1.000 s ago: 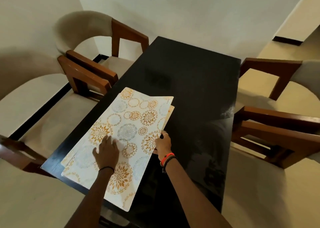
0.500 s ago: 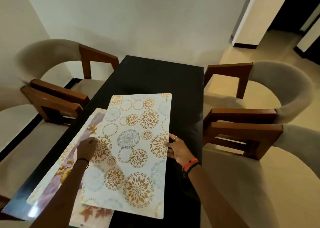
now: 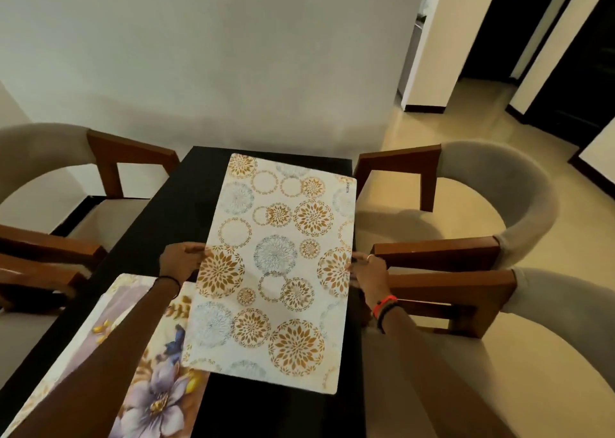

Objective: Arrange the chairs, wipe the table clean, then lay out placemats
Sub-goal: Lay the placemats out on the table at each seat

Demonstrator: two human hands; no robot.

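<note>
A white placemat (image 3: 276, 271) printed with gold and grey round flowers is held above the black table (image 3: 173, 211), its long side running away from me. My left hand (image 3: 181, 259) pinches its left edge and my right hand (image 3: 367, 269) pinches its right edge. Below it, at the near left of the table, lies a second placemat (image 3: 146, 384) with purple flowers, partly covered by my left forearm and by the lifted mat.
Two wood-framed chairs with beige cushions stand on the left (image 3: 50, 184) and two on the right (image 3: 492, 204), tucked close to the table. A white wall is just beyond the table's far end. Tiled floor and dark doorways (image 3: 519, 38) lie at the back right.
The circle-patterned placemat has been lifted off the pile and carried forward and to the right, uncovering the purple-flower mat. My left hand went from pressing flat to gripping the mat's edge.
</note>
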